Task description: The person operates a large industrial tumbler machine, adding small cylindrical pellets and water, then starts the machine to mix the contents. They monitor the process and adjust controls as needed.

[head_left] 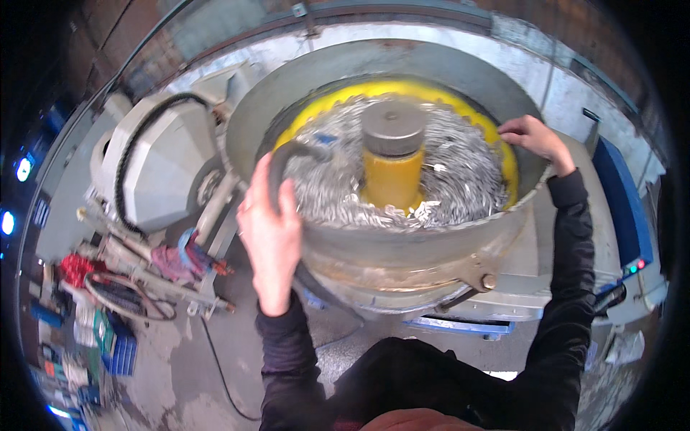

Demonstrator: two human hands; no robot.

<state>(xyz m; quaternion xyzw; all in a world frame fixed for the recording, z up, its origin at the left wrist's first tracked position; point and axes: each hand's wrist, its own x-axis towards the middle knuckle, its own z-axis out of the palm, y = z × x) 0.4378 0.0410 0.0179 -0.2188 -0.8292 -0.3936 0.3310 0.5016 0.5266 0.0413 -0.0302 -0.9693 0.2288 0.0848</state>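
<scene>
A round grey tub machine (402,248) with a yellow lining (507,161) stands in front of me, filled with several small shiny metal pieces (460,176) around a yellow centre post (392,176) with a grey cap. My left hand (270,233) grips a dark grey hose (285,154) that curves over the tub's left rim, its nozzle pointing into the pieces. My right hand (535,136) rests on the tub's right rim, fingers curled against the yellow lining, holding nothing separate.
A white-grey motor housing (154,169) with a black cable sits left of the tub. Rags, coiled wire and tools (122,287) lie on the floor at left beside a blue crate (122,352). A blue panel (622,208) stands at right.
</scene>
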